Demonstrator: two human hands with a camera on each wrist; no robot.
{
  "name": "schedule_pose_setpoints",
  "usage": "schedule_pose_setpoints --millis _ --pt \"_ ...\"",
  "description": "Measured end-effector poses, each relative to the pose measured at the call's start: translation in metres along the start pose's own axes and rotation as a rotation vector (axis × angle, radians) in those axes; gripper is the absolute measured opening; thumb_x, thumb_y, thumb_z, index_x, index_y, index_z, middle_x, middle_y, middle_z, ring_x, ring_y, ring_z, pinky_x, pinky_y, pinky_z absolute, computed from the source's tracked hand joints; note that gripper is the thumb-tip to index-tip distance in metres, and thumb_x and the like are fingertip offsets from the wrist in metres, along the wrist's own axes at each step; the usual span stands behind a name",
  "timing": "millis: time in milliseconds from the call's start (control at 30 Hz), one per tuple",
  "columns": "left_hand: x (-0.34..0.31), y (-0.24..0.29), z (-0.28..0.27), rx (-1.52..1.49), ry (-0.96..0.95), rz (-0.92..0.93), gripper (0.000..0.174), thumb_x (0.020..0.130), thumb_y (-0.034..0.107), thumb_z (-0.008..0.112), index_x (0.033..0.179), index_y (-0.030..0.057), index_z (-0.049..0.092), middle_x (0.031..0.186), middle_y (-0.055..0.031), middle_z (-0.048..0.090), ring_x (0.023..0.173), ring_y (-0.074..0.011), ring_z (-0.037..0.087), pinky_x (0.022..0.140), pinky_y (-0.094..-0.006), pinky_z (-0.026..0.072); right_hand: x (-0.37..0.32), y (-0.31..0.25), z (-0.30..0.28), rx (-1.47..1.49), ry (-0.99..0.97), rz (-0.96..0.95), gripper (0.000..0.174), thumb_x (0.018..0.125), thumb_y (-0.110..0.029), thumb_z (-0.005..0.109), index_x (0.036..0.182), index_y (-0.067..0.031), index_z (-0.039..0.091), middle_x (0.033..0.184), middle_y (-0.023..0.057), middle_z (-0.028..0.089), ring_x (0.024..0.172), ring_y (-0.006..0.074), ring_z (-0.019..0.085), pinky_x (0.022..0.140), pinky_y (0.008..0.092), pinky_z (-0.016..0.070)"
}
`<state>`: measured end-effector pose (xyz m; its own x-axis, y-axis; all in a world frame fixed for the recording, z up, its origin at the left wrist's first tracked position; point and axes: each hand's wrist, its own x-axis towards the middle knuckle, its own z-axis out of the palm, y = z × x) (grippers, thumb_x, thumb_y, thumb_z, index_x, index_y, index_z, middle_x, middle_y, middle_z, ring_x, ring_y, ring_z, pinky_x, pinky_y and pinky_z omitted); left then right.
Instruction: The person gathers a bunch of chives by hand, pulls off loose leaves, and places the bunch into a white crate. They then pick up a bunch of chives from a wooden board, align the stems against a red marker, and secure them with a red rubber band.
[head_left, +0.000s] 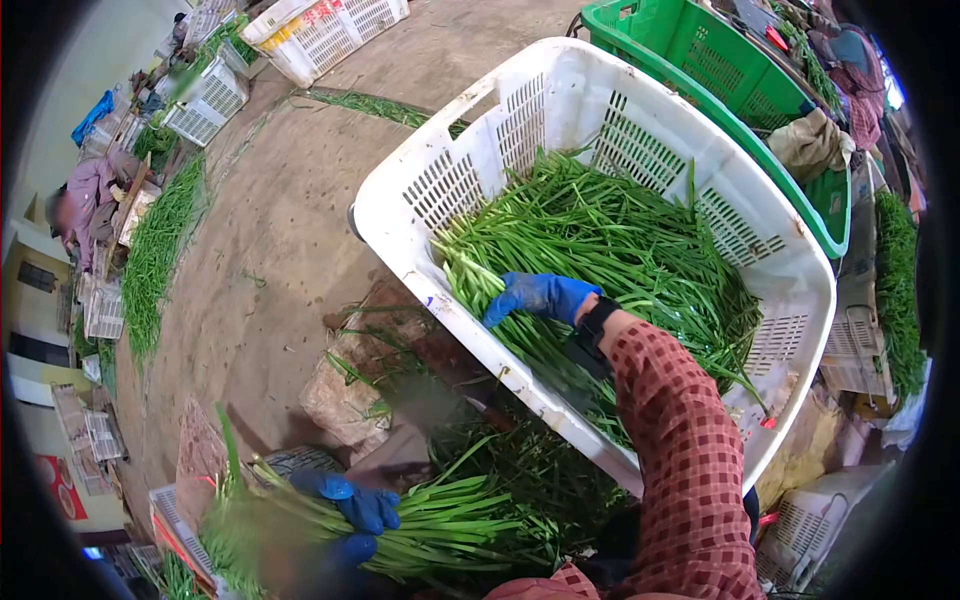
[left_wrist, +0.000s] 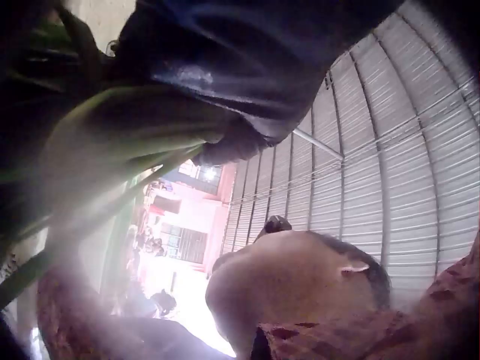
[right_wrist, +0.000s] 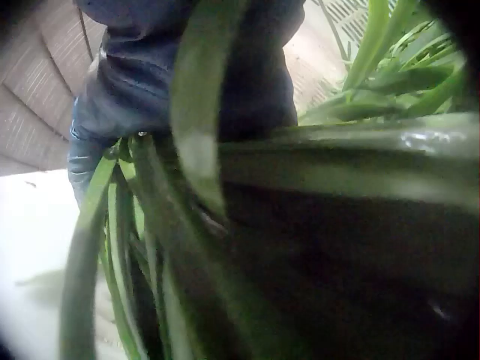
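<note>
My right hand [head_left: 540, 295], in a blue glove, reaches into a large white plastic basket [head_left: 395, 235]. It grips a bunch of chives near their pale stem ends [head_left: 468, 280], close to the basket's near left wall. Long green chives [head_left: 610, 225] fill the basket floor. In the right wrist view, leaves [right_wrist: 82, 270] spread out beneath the dark glove [right_wrist: 135, 82]. Low at the left, my left hand [head_left: 360, 505], gloved in blue too, holds another bunch of chives [head_left: 460, 515], its leaves pointing right. The left wrist view shows that glove [left_wrist: 225, 67] curled over leaves [left_wrist: 112, 127].
Behind the white basket stands a green crate [head_left: 700, 50]. Below its near edge are a worn block [head_left: 345, 395] and loose greens [head_left: 520, 470]. More white crates [head_left: 325, 40] and chive piles [head_left: 160, 260] line the concrete floor [head_left: 270, 210]. Another person [head_left: 95, 200] sits at far left.
</note>
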<state>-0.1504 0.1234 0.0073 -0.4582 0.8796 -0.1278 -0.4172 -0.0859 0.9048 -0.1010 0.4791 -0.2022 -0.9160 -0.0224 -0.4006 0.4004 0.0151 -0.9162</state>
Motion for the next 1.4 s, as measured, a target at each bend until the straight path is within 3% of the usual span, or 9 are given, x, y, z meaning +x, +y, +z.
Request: schedule_pose_setpoints --millis 133,267,367,633,700,833,967,1233,1400 --pt "0.007 0.011 0.01 -0.042 -0.019 -0.01 0.05 0.071 -0.011 0.061 0.115 0.0055 0.046 0.084 -0.0076 0.056 0.084 -0.0226 0.058 0.091 -0.0463 0.0438 -0.033 0.003 -0.006 0.195 0.199 -0.047 0.042 0.069 -0.02 0.073 0.107 -0.0032 0.063 0.09 0.0053 0.065 0.079 0.0152 0.056 0.074 0.0291 0.0449" --pt "-0.001 0.002 0.056 -0.149 0.533 0.089 0.051 0.071 -0.001 0.063 0.119 0.0031 0.045 0.092 -0.0142 0.059 0.08 -0.0247 0.059 0.091 -0.0444 0.0423 -0.06 -0.036 -0.009 0.138 0.272 0.018 0.043 0.069 -0.017 0.074 0.108 -0.0011 0.062 0.092 0.0049 0.066 0.083 0.0149 0.057 0.078 0.028 0.0459" --pt "-0.001 0.014 0.035 0.041 0.297 -0.141 0.05 0.078 -0.005 0.064 0.124 0.0006 0.046 0.098 -0.0103 0.063 0.092 -0.0197 0.062 0.082 -0.0327 0.0498 -0.038 -0.036 0.015 0.22 0.404 -0.166 0.048 0.07 -0.019 0.075 0.111 0.0011 0.06 0.098 0.0096 0.067 0.088 0.0191 0.061 0.08 0.0304 0.0471" --pt "-0.008 -0.003 0.037 -0.029 0.251 -0.077 0.052 0.077 -0.004 0.067 0.124 0.0006 0.046 0.095 -0.0101 0.062 0.091 -0.0219 0.062 0.085 -0.0356 0.0494 -0.069 -0.083 0.057 -0.844 0.726 0.083 0.083 0.069 -0.034 0.08 0.13 0.0068 0.042 0.121 0.0248 0.055 0.112 0.032 0.055 0.096 0.0369 0.0422" --pt "-0.012 0.0 0.037 0.021 0.217 -0.089 0.052 0.077 -0.002 0.067 0.125 -0.0007 0.046 0.094 -0.0104 0.063 0.091 -0.0213 0.062 0.084 -0.0348 0.0498 -0.106 -0.109 0.081 -0.066 0.612 -0.424 0.078 0.072 -0.026 0.079 0.133 0.0035 0.041 0.126 0.0203 0.054 0.119 0.0265 0.05 0.102 0.0358 0.0369" --pt "-0.02 0.0 0.042 -0.069 0.117 -0.069 0.054 0.079 0.002 0.067 0.128 -0.0009 0.044 0.099 -0.0105 0.063 0.094 -0.02 0.061 0.086 -0.0334 0.0494 -0.189 -0.173 0.18 0.369 0.043 -0.329 0.094 0.073 -0.015 0.078 0.145 -0.0045 0.019 0.142 0.0147 0.036 0.129 0.0199 0.035 0.106 0.0328 0.0314" --pt "-0.042 0.003 0.083 -0.193 0.205 -0.017 0.053 0.083 0.006 0.062 0.132 0.0019 0.042 0.115 -0.0116 0.058 0.107 -0.0211 0.056 0.094 -0.0346 0.0452 -0.213 -0.156 0.276 0.366 0.203 -0.428 0.101 0.074 -0.012 0.077 0.148 -0.0071 0.007 0.146 0.0079 0.03 0.129 0.0157 0.033 0.105 0.0319 0.0321" --pt "-0.1 -0.024 0.069 0.117 -0.174 -0.096 0.095 0.073 0.018 0.079 0.144 0.0041 0.018 0.14 -0.0122 0.036 0.123 -0.0218 0.042 0.099 -0.0325 0.0393 -0.277 -0.161 0.299 0.569 0.517 -0.431 0.045 0.079 -0.001 0.066 0.122 -0.0055 0.051 0.103 0.0017 0.061 0.089 0.0111 0.058 0.08 0.0276 0.0488" --pt "-0.155 -0.062 0.099 0.441 -0.322 -0.067 0.071 0.072 0.019 0.08 0.131 0.0018 0.044 0.126 -0.0094 0.053 0.106 -0.0192 0.054 0.092 -0.0339 0.0445 -0.295 -0.165 0.329 0.736 0.641 -0.608 0.04 0.08 -0.006 0.066 0.118 -0.0055 0.053 0.098 0.0015 0.061 0.086 0.0116 0.058 0.077 0.0278 0.0493"
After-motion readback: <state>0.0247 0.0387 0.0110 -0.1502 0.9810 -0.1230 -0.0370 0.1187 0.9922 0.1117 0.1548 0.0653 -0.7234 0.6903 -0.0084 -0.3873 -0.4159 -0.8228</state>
